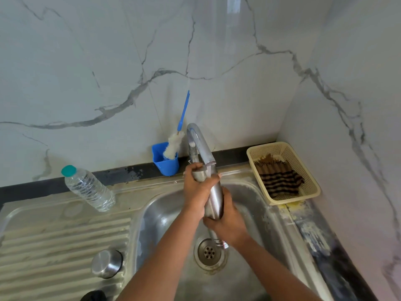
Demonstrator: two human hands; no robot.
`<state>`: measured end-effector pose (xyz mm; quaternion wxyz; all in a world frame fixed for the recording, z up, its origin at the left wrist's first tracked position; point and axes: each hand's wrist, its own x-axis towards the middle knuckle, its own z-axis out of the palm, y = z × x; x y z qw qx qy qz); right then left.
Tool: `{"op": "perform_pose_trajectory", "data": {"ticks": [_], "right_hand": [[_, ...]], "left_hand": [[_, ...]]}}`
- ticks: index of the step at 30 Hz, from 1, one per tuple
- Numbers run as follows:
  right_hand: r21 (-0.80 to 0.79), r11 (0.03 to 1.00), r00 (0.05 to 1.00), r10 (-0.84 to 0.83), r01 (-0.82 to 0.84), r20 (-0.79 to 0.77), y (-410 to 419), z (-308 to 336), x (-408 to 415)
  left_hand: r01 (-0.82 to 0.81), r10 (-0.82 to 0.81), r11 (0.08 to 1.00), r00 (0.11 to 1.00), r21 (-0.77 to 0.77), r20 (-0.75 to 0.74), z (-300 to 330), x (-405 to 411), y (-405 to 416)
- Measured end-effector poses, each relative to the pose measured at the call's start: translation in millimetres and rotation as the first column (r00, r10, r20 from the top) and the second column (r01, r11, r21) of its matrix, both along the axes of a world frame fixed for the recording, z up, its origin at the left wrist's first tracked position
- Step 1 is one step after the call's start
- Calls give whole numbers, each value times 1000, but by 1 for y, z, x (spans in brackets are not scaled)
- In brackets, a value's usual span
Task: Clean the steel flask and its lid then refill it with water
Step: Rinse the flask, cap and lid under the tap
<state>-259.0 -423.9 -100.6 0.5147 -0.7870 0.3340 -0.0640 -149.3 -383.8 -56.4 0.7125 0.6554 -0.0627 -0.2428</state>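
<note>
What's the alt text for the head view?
Both hands, left hand above right hand, grip a steel flask under the tap over the sink; its lid sits on the drainboard.

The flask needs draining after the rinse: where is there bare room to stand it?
Bare room: ribbed drainboard between plastic bottle and lid. Crowded: the corner counter, filled by the basket; blue cup behind the tap.

One flask [214, 196], one lid [106, 263], two hands [196, 190], one plastic bottle [89, 187], one brush [176, 137], one basket [282, 148].
</note>
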Motion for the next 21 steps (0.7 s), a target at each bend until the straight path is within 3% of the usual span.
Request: {"op": "perform_pose_trajectory", "data": {"ticks": [2, 4, 6, 7, 9, 10, 11, 12, 14, 16, 17, 18, 20, 21], "right_hand": [[376, 916, 989, 115, -140, 89, -19, 1, -10], [449, 861, 971, 212, -240, 113, -33, 2, -18], [252, 959, 991, 131, -130, 14, -31, 3, -15], [17, 999, 998, 46, -45, -52, -27, 4, -11], [-422, 907, 990, -61, 1, -128, -15, 2, -3], [-446, 895, 991, -37, -23, -125, -13, -1, -2], [-323, 944, 993, 38, -71, -109, -16, -4, -2], [-87, 989, 992, 112, -117, -55, -22, -1, -4], [343, 915, 977, 201, -212, 67, -38, 6, -11], [397, 886, 971, 220, -238, 91, -46, 10, -9], [282, 936, 978, 206, -210, 47, -45, 12, -5], [59, 983, 984, 175, -173, -23, -40, 13, 1], [-431, 897, 994, 78, -101, -70, -29, 8, 9], [-491, 867, 996, 88, -90, -28, -27, 6, 9]], "left_hand": [[110, -118, 986, 991, -128, -58, 3, 10, 7], [130, -173, 953, 975, -273, -141, 2, 16, 10], [34, -99, 958, 971, -285, -217, -2, 11, 7], [-40, -19, 971, 970, -236, -243, -5, 6, 4], [-211, 177, 972, 944, -98, -278, -10, -6, 0], [-276, 249, 959, 928, -62, -278, -11, -9, 1], [-297, 270, 952, 926, -70, -263, -12, -8, 3], [-272, 235, 954, 940, -129, -246, -12, -5, 8], [-173, 96, 936, 963, -307, -250, -10, 5, 19], [-138, 22, 914, 956, -382, -294, -9, 12, 23], [-155, 35, 919, 948, -363, -316, -9, 12, 21], [-183, 70, 929, 940, -321, -333, -10, 9, 18], [-259, 163, 937, 918, -234, -362, -13, -1, 10], [-303, 210, 930, 902, -207, -377, -14, -5, 9]]}}
